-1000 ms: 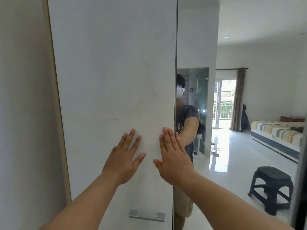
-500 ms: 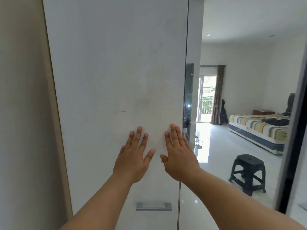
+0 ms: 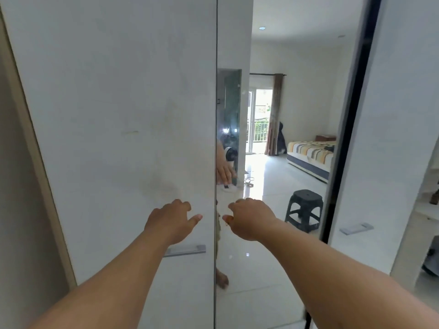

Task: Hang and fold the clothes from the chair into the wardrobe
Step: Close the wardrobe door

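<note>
Two bare arms reach out to a big white wardrobe door. The left hand is in front of it, fingers bent. The right hand is in front of the mirror door, fingers bent too. The mirror shows a black stool and a stripy bed.

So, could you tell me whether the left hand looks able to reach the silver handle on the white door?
Probably yes: the left hand hovers just above the silver handle, holding nothing, with nothing between them.
</note>
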